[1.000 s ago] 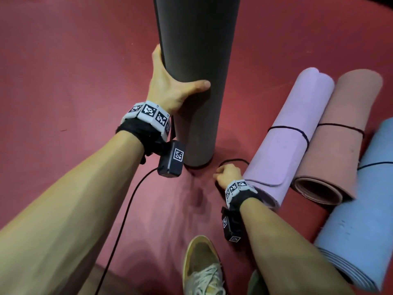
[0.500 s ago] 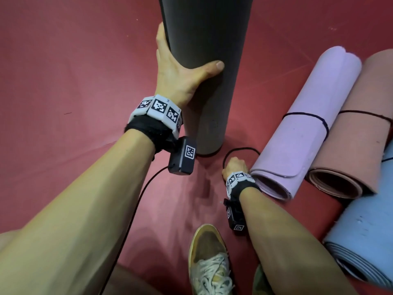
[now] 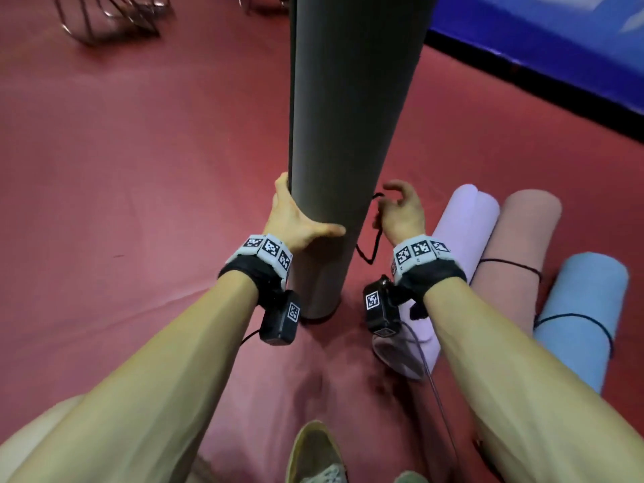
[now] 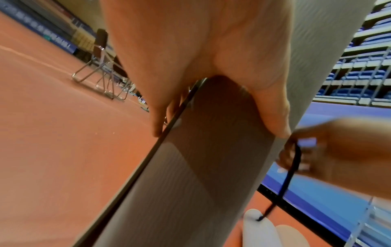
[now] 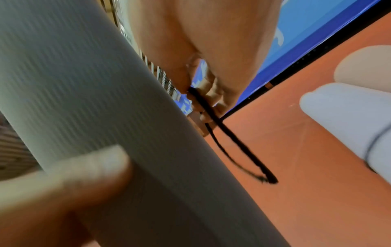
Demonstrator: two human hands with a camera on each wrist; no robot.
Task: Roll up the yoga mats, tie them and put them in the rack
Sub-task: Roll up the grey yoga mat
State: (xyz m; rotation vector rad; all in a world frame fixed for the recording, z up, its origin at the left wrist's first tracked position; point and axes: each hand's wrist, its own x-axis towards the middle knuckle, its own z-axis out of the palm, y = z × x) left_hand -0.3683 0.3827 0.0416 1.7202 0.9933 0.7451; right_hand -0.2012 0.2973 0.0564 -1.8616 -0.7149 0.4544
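Observation:
A rolled grey yoga mat [image 3: 343, 134] stands upright on the red floor in the head view. My left hand [image 3: 299, 217] grips its lower part, thumb across the front and fingers round the far side; the left wrist view shows the same grey mat [image 4: 201, 167]. My right hand [image 3: 397, 207] is raised just right of the mat and pinches a black cord [image 3: 374, 238] that dangles in a loop. In the right wrist view the cord [image 5: 232, 142] hangs from my fingers beside the grey mat [image 5: 95, 100].
Three rolled, tied mats lie on the floor at the right: lilac [image 3: 460, 238], pink [image 3: 515, 256] and light blue [image 3: 582, 315]. A blue barrier [image 3: 557, 47] runs along the back right. Folding chair legs [image 3: 104, 19] stand at the far left. My shoe [image 3: 317, 454] is below.
My right hand has lifted from the floor by the mat's base up to the mat's side, bringing the black cord with it. The left hand kept its grip on the mat, now lower on it.

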